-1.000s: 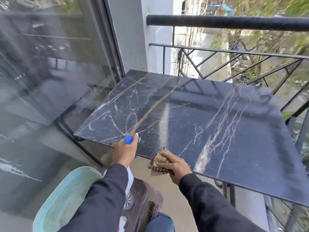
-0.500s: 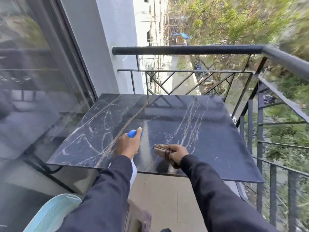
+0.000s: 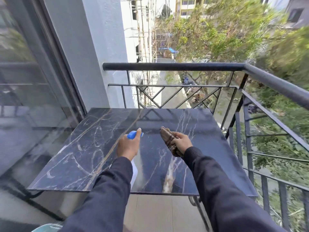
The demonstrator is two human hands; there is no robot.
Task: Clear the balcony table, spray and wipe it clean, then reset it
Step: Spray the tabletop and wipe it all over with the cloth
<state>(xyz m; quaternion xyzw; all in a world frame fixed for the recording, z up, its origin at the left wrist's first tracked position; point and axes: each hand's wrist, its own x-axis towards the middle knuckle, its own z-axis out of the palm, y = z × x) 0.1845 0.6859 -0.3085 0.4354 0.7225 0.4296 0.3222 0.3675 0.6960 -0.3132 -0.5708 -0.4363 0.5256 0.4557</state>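
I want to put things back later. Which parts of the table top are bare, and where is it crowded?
The whole dark marble table top is bare: the left half beside the glass door, the far strip along the railing, and the right edge. Only the near middle is busy: the left hand holds a spray bottle and the right hand a cloth above it.

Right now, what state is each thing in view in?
Table: bare top, nothing standing on it.
Spray bottle: gripped in left hand, blue nozzle aimed across the table.
Cloth: bunched, gripped in right hand, lifted off the top.
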